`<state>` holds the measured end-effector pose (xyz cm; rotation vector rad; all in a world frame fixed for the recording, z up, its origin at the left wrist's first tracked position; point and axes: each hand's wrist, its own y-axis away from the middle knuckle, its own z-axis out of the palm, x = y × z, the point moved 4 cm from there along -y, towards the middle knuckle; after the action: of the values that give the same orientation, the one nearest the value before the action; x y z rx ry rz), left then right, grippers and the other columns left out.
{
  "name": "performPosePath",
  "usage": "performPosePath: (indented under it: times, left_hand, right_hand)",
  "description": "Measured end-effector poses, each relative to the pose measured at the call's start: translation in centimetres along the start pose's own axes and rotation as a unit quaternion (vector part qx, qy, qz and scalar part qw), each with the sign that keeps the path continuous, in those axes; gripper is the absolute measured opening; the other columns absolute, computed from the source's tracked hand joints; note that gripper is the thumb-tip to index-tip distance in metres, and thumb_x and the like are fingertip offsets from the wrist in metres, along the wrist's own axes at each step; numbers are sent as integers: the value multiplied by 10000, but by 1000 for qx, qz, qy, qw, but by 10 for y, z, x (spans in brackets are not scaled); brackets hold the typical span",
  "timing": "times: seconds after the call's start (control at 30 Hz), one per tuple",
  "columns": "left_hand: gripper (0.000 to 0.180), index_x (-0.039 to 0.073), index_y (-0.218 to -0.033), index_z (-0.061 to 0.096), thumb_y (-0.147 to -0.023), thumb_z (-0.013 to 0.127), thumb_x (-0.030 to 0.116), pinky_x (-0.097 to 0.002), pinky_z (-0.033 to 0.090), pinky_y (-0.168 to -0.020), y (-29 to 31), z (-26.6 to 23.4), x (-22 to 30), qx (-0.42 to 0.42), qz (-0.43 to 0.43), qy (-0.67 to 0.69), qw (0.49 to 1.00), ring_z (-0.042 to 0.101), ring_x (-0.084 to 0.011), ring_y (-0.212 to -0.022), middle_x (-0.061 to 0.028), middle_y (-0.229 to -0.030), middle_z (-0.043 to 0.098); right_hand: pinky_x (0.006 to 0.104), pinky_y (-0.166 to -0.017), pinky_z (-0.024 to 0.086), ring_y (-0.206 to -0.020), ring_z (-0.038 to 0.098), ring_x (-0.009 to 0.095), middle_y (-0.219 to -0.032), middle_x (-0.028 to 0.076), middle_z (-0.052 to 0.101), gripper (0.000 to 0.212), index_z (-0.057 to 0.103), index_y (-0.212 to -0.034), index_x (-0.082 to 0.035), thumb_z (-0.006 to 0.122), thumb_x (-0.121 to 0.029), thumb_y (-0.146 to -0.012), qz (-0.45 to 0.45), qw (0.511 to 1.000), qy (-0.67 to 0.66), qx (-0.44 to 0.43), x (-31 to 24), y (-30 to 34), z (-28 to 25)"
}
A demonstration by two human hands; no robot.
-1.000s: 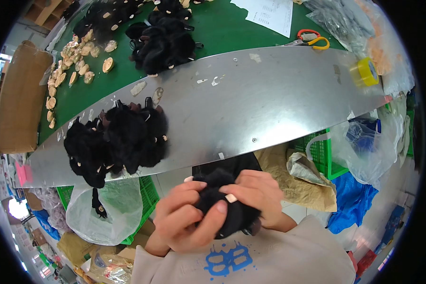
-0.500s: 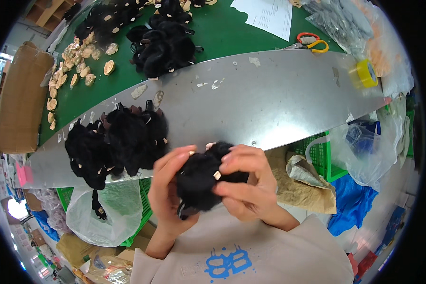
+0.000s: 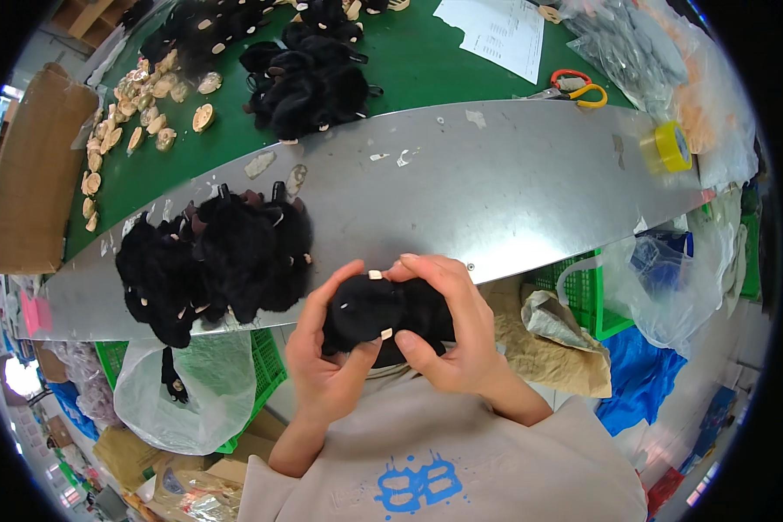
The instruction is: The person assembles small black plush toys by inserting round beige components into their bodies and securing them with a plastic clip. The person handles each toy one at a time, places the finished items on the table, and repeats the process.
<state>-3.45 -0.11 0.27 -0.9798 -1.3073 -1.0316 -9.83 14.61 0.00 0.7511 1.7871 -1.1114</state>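
Note:
Between my two hands, in front of my chest, is a black plush toy (image 3: 370, 306) with small beige tabs at its upper and lower edges. My left hand (image 3: 329, 357) wraps round its left side, the thumb near the lower tab. The right hand (image 3: 463, 335) curves over the other side, fingertips near the upper tab and thumb along the lower edge. Part of the toy is hidden under my fingers. Just left lies a heap of similar black plush toys (image 3: 248, 261) at the near edge of the metal strip (image 3: 461, 183).
Behind lies a green tabletop (image 3: 409, 65) with more black plush pieces (image 3: 309, 87), pale rounded pieces (image 3: 157, 87), a paper sheet (image 3: 496, 35) and scissors (image 3: 574, 91). Yellow tape (image 3: 672, 146) sits right. A plastic-lined green crate (image 3: 270, 370) and another green crate (image 3: 590, 300) stand below.
The plush toy has been turned in my hands, its rounded face now upward. My left thumb has come onto its lower edge, and my right fingers have shifted to the top.

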Motion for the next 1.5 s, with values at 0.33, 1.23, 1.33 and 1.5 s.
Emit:
performPosePath:
  times: [0.33,1.23,1.33,1.5]
  left_hand:
    - [359,-33,-1076,565,-746,707,-29,-293,470,-911,-9,-9,-22,63,53,29,996,606,-190,-995,-137,-1117,632]
    - [456,-55,-1028,599,-658,733,177,-259,443,-818,-31,-9,-18,120,3,-63,991,559,-152,-872,-83,-1001,592]
    - [475,-44,-1076,595,-674,708,181,-246,437,-834,-30,-7,-19,104,-28,-12,994,552,-128,-888,-47,-980,602]
    - [362,-29,-1035,615,-750,734,161,-245,447,-817,-20,-4,-10,74,-37,50,995,567,-120,-886,-53,-989,629]
  right_hand:
    - [394,-894,489,-1043,600,338,-1163,171,605,448,600,-1233,-28,676,-150,-809,-18,988,124,-85,17,-34,-42]
    - [313,-825,467,-821,587,178,-1105,110,570,185,576,-772,-55,671,-179,-870,-105,968,169,-155,84,-256,-87]
    - [294,-791,486,-862,606,159,-1112,97,570,160,583,-869,-72,714,-149,-817,-99,961,108,-235,32,-195,-81]
    - [321,-696,545,-872,628,202,-1096,106,562,337,598,-1079,-72,738,-146,-781,-140,916,205,-315,-22,-119,-54]
